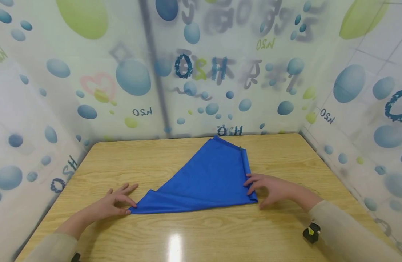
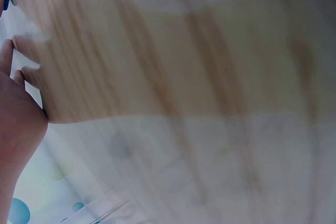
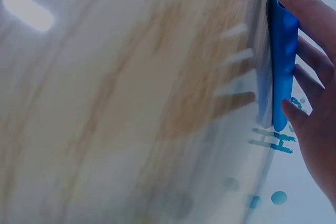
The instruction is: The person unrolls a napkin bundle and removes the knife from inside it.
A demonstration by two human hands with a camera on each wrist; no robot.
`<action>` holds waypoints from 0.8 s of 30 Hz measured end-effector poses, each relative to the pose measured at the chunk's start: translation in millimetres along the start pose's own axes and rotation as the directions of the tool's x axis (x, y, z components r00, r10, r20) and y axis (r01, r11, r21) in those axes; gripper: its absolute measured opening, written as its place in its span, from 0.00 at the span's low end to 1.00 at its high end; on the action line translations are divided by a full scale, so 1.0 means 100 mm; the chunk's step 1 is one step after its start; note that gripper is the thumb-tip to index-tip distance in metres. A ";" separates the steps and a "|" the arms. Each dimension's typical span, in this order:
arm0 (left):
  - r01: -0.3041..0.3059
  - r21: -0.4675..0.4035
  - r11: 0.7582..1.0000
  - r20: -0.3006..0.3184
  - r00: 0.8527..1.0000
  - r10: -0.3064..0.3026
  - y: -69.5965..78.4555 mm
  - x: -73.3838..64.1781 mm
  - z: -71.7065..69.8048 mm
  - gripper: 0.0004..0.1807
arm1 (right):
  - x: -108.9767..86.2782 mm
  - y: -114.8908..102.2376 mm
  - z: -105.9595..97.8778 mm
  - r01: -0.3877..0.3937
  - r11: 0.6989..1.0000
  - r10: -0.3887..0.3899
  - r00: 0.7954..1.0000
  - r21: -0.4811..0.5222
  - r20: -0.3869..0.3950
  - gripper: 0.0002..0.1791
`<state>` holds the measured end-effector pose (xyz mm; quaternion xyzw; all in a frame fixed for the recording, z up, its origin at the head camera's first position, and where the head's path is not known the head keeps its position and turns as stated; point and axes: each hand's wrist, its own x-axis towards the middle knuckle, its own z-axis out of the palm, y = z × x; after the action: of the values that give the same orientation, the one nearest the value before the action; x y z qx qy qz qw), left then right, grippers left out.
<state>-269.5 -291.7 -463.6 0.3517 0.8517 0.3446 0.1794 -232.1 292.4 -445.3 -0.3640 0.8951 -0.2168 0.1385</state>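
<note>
A thin blue cloth [image 1: 201,178] lies folded on the wooden table, with a pointed corner at the left and a peak toward the back. Its right side is rolled or doubled into a narrow band. At the left corner, my left hand [image 1: 104,207] pinches the tip between thumb and index finger, the other fingers spread above the table. My right hand [image 1: 273,187] rests its slightly bent fingertips on the folded right edge, its thumb near the front right corner. In the right wrist view, the cloth [image 3: 284,56] appears edge-on beside the fingers.
The light wooden table [image 1: 201,236] reflects a bright lamp spot near its front. Curtain-like walls [image 1: 204,98] printed with blue and green drops enclose its back and sides. A small dark device [image 1: 311,233] sits at the right sleeve.
</note>
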 end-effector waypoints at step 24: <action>0.011 -0.022 1.000 0.005 1.000 -0.011 0.01 -0.01 0.01 0.09 | -0.14 0.08 0.00 0.024 0.993 -0.035 0.995 -0.119 -0.095 0.24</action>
<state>-268.3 -291.3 -463.7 0.3458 0.8492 0.3522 0.1875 -227.0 307.8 -448.2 -0.3737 0.9066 -0.1832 0.0698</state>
